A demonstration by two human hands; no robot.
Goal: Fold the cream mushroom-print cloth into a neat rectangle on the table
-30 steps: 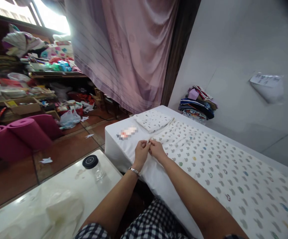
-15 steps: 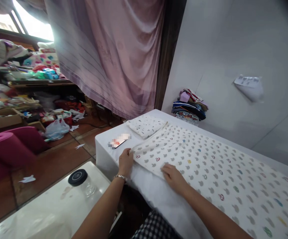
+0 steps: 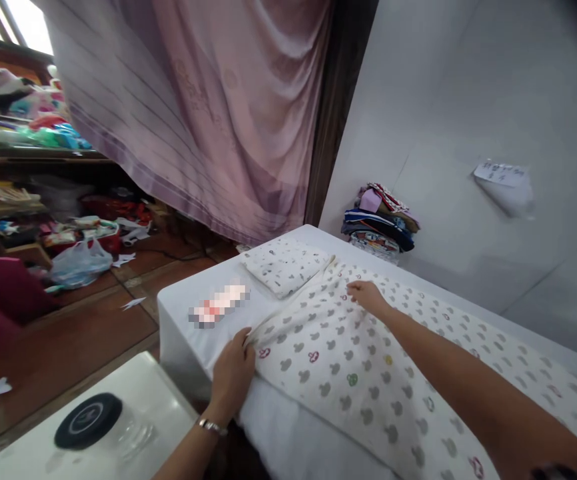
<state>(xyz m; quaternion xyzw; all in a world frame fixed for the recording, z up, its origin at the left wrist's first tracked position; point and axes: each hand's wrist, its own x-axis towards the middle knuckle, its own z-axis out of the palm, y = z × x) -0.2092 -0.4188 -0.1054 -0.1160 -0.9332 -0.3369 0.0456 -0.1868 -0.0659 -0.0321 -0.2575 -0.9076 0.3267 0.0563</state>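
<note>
Head: seemingly spreading cloth [image 3: 318,357], pinching it with left hand [image 3: 232,370]. Cannot tell grip of half-curled right hand [image 3: 370,298]. Likely calls for smoothing.

A narrow, silver-coloured metal bracelet [image 3: 212,427] circles the wrist of the bare left hand [image 3: 232,373]; a dark, blurred sleeve edge [image 3: 548,471] shows near right.
</note>
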